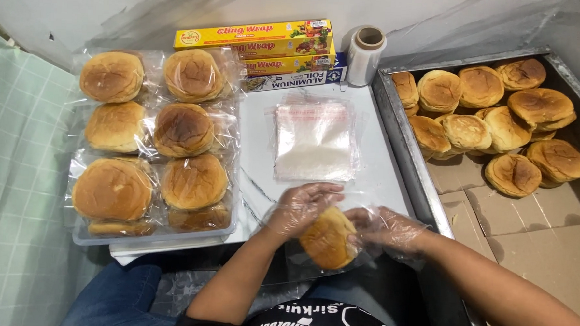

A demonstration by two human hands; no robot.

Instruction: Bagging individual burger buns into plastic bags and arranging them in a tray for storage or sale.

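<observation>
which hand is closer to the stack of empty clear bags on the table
Left. The left hand sits just below the stack of clear bags; the right hand is lower and off to the right, both holding a bun.

Clear plastic tray (97,240) at left on the white worktop (380,180), stacked with round brown buns sealed in clear bags (154,144). Behind it, three long boxes piled up: two yellow film-wrap boxes (256,41) over a blue-and-white foil box (294,78). Roll of clear tape (366,52) standing just beside them. Grey metal bin (402,142) at right, lined with brown cardboard (528,225), holding a heap of unwrapped golden buns (488,113). Pale green tiled floor (16,170) far left.
</observation>
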